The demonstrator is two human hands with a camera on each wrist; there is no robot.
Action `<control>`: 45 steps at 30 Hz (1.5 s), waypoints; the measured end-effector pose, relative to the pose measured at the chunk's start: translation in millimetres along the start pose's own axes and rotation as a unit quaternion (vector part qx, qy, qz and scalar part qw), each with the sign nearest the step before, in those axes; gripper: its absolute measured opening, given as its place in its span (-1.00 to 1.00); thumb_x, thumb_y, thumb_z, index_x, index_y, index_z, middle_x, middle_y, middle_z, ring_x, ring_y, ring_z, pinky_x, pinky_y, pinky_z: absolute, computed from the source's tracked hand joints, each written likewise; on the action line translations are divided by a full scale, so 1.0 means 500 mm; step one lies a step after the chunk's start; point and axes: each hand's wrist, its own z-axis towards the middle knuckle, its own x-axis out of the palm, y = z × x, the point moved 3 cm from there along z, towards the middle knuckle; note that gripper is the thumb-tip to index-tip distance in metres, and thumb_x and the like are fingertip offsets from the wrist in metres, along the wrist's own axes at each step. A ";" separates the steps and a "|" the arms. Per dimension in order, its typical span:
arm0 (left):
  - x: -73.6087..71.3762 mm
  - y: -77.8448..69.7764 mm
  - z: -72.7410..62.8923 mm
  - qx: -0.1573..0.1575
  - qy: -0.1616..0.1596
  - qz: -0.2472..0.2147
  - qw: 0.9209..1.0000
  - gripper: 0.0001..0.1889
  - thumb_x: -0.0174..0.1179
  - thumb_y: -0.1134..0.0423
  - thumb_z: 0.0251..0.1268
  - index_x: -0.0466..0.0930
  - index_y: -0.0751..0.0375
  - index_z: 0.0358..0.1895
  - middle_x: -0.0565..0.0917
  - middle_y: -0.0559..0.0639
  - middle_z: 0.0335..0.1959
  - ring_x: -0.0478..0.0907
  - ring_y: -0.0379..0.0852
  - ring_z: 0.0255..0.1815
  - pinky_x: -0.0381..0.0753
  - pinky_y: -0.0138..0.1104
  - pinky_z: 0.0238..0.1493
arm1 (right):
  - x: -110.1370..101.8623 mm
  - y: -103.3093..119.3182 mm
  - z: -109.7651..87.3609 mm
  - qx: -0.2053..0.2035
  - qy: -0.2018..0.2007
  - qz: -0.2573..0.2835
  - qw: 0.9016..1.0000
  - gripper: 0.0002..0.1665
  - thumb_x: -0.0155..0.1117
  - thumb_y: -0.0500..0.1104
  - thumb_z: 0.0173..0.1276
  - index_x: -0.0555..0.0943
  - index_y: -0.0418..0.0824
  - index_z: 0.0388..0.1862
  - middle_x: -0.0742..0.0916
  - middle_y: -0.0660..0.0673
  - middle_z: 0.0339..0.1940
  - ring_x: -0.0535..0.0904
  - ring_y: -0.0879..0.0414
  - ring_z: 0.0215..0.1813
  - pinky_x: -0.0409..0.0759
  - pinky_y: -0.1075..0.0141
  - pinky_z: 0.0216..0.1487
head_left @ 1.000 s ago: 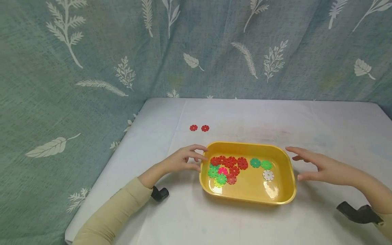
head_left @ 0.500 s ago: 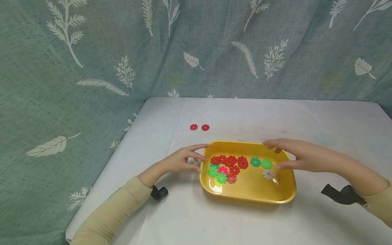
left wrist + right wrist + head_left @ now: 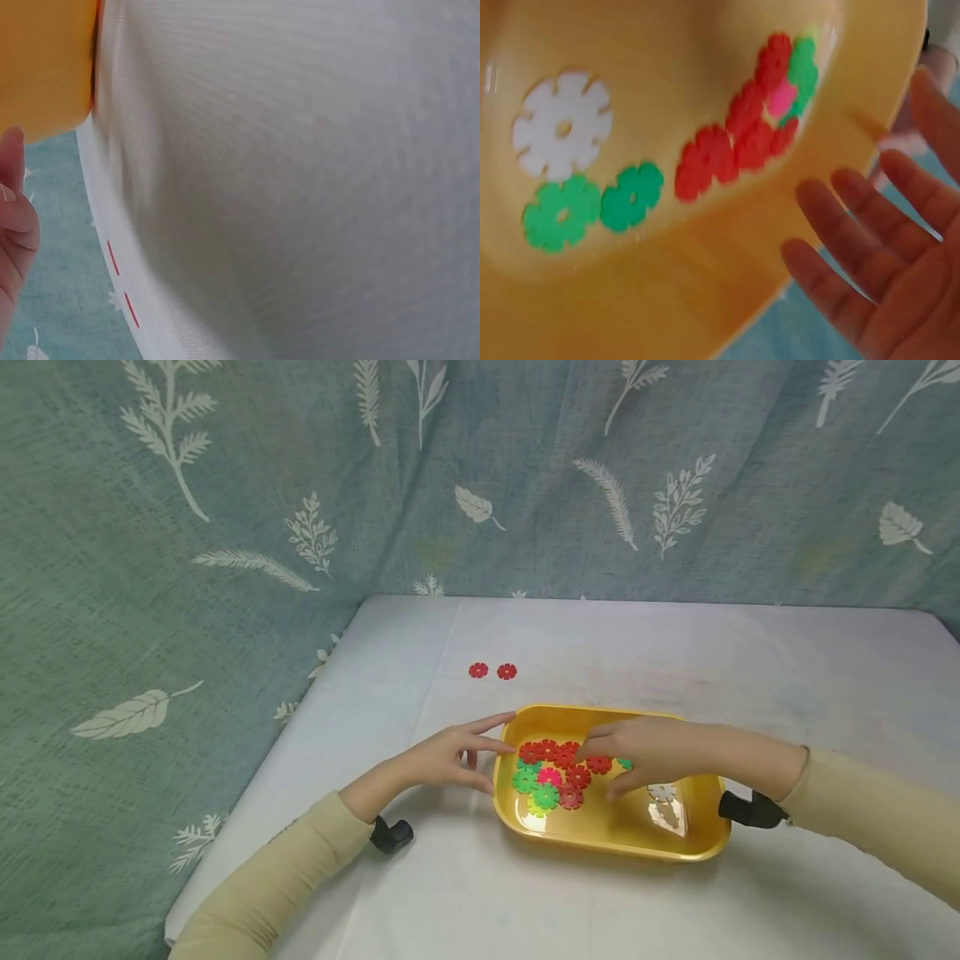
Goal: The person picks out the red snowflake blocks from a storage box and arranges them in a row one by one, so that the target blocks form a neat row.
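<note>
A yellow plastic tub (image 3: 600,837) sits on the table, holding several notched snowflake discs. Its left part has a cluster of red discs (image 3: 570,797), green discs (image 3: 546,797) and a pink disc (image 3: 550,776). The right wrist view shows a white disc (image 3: 562,126) beside two green ones (image 3: 562,213). My left hand (image 3: 446,758) lies along the tub's left rim with fingers extended. Over the tub, my right hand (image 3: 663,749) reaches left with spread fingers near the red discs, nothing held. It partly covers the discs on the right side.
Two red discs (image 3: 492,671) lie side by side on the white tablecloth (image 3: 450,893) behind the tub. A green leaf-patterned curtain (image 3: 525,477) hangs along the back and left of the table. A black strap device (image 3: 752,810) is on the right wrist.
My right hand has come from outside the tub's right edge to above its middle, moving left. My left hand stays at the left rim. The discs lie as before.
</note>
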 end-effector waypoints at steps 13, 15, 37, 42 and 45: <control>0.000 -0.001 -0.002 -0.016 0.002 0.019 1.000 -0.43 0.37 0.05 -0.03 0.51 0.03 0.14 0.08 -0.11 0.45 0.43 -0.11 -0.48 0.49 -0.44 -0.44 | 0.053 0.003 0.098 -0.052 0.072 -0.016 0.996 -0.58 0.38 -0.10 0.11 0.57 -0.14 -0.03 0.61 -0.03 -0.13 0.48 0.13 -0.10 0.48 0.32 -0.01; 0.000 -0.001 -0.002 -0.015 0.002 0.021 1.000 -0.43 0.37 0.04 -0.03 0.51 0.03 0.14 0.08 -0.12 0.45 0.39 -0.15 -0.56 0.48 -0.45 -0.46 | 0.062 -0.002 0.107 -0.066 0.077 -0.014 0.995 -0.59 0.40 -0.11 0.08 0.58 -0.14 -0.06 0.58 0.00 -0.18 0.45 0.17 -0.15 0.46 0.37 -0.04; -0.004 -0.005 0.000 0.002 0.008 0.028 1.000 -0.44 0.38 0.06 -0.04 0.52 0.08 0.12 0.08 -0.09 0.45 0.34 -0.26 -0.62 0.46 -0.45 -0.48 | 0.094 -0.027 0.133 -0.115 0.077 -0.052 0.989 -0.67 0.35 0.02 0.13 0.54 -0.07 -0.18 0.49 0.11 -0.28 0.39 0.28 -0.31 0.40 0.50 -0.23; -0.003 -0.005 0.000 0.001 0.007 0.039 0.999 -0.44 0.37 0.03 -0.04 0.52 0.06 0.12 0.08 -0.11 0.44 0.34 -0.26 -0.60 0.46 -0.46 -0.47 | 0.098 -0.028 0.134 -0.091 0.091 -0.037 0.991 -0.70 0.36 0.02 0.12 0.49 -0.02 -0.25 0.46 0.15 -0.35 0.37 0.30 -0.35 0.39 0.50 -0.25; -0.002 -0.005 0.000 -0.004 0.009 0.049 0.999 -0.44 0.37 0.02 -0.04 0.52 0.04 0.12 0.08 -0.13 0.45 0.34 -0.25 -0.59 0.47 -0.46 -0.46 | 0.099 -0.030 0.134 -0.078 0.099 -0.017 0.992 -0.72 0.36 -0.01 0.13 0.46 0.01 -0.26 0.47 0.18 -0.42 0.37 0.30 -0.38 0.39 0.49 -0.27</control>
